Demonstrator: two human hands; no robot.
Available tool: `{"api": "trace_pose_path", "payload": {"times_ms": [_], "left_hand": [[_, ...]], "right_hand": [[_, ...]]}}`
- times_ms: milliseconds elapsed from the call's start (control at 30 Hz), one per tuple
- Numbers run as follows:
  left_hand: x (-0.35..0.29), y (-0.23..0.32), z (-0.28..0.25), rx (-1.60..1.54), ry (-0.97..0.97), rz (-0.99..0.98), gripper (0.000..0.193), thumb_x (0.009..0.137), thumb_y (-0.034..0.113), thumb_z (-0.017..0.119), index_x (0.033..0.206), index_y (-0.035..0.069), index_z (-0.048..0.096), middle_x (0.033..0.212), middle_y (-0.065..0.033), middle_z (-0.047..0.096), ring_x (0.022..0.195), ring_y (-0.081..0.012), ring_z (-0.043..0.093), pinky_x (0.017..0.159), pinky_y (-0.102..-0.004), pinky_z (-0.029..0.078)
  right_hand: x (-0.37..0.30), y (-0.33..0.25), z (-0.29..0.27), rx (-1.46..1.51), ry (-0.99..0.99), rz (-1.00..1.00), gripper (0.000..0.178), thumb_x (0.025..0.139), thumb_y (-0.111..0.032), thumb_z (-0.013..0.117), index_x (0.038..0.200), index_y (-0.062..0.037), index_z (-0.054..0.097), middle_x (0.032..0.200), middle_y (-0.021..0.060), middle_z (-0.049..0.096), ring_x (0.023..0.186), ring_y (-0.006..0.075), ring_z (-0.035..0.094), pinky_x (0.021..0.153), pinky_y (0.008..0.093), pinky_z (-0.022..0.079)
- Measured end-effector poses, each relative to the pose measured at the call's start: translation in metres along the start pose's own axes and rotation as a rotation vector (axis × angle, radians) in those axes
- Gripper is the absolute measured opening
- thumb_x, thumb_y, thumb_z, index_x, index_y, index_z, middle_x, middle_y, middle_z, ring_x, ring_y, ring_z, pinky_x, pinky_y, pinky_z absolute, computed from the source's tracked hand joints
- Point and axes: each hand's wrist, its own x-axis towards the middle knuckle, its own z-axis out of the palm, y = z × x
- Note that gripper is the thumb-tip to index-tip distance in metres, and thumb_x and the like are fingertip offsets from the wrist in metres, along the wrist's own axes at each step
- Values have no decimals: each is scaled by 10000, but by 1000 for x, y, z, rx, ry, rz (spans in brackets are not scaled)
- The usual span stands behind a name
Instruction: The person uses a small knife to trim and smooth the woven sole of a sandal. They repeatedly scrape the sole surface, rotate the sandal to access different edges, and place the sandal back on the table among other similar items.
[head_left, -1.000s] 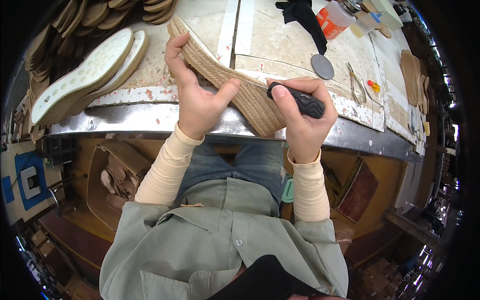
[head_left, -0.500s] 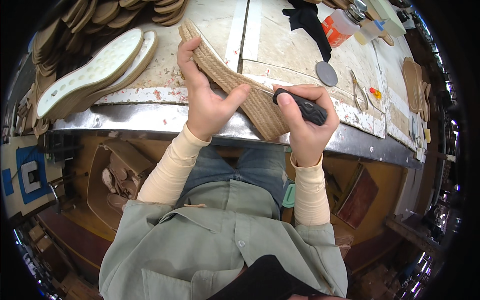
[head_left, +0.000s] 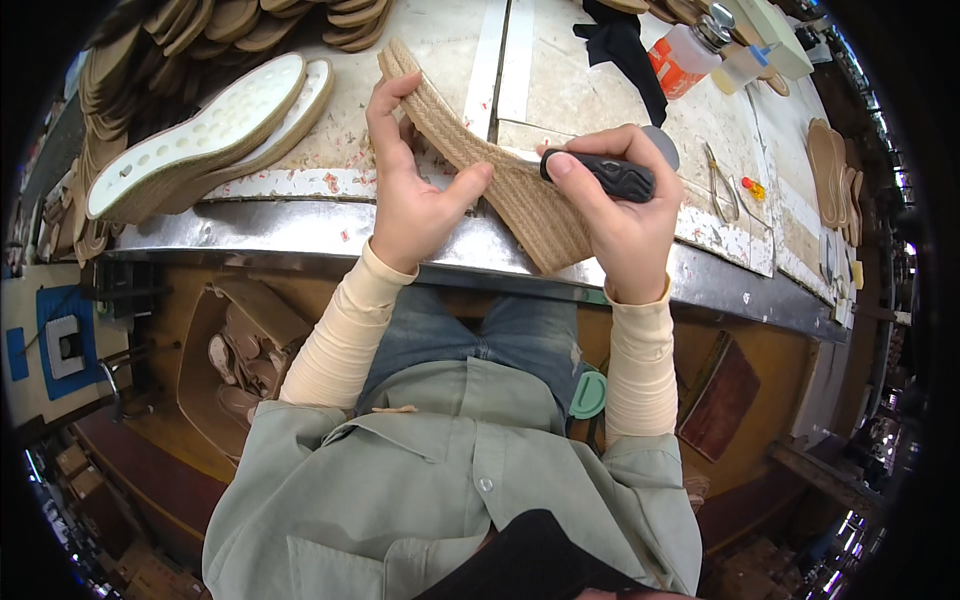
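Observation:
A wedge shoe sole (head_left: 530,208) wrapped in tan woven braid is held up slantwise over the table's front edge, its thin end pointing away to the left and its thick heel end low near me. My left hand (head_left: 420,205) grips it around the thinner part, fingers behind and thumb across the braided side. In my right hand (head_left: 640,225) is a black-handled tool (head_left: 612,178), thumb pressed on the grip. The tool's front end lies at the sole's upper edge; its tip is too small to make out. My right palm is beside the heel end.
Two white-faced wedge soles (head_left: 195,135) lie at left, with piles of brown insoles (head_left: 270,25) behind. On the right are a grey disc (head_left: 660,145), thread snips (head_left: 722,185), a pump bottle (head_left: 688,58) and black cloth (head_left: 625,50). A carton (head_left: 205,345) of shoe pieces stands below.
My right hand and the black-handled tool have moved slightly up and to the right, now partly covering the grey disc. The sole has shifted slightly right; both grips stay closed.

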Motion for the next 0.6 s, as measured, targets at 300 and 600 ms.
{"api": "trace_pose_path", "payload": {"times_ms": [300,600], "left_hand": [[-1,-1,3,16,35,-3,840,726,-12,706,1418,76,238,1240,-138,434,1128,-219,507,978,-370,450],[0,1,5,-22,50,-10,842,728,-3,721,1413,72,237,1241,-140,433,1128,-228,508,978,-363,445]], "right_hand": [[-7,9,2,18,72,-26,191,811,-104,779,850,19,639,751,31,668,676,58,587,606,200,465],[-7,6,4,34,91,-26,184,809,-89,776,858,22,637,772,49,681,686,62,596,616,203,473]]}}
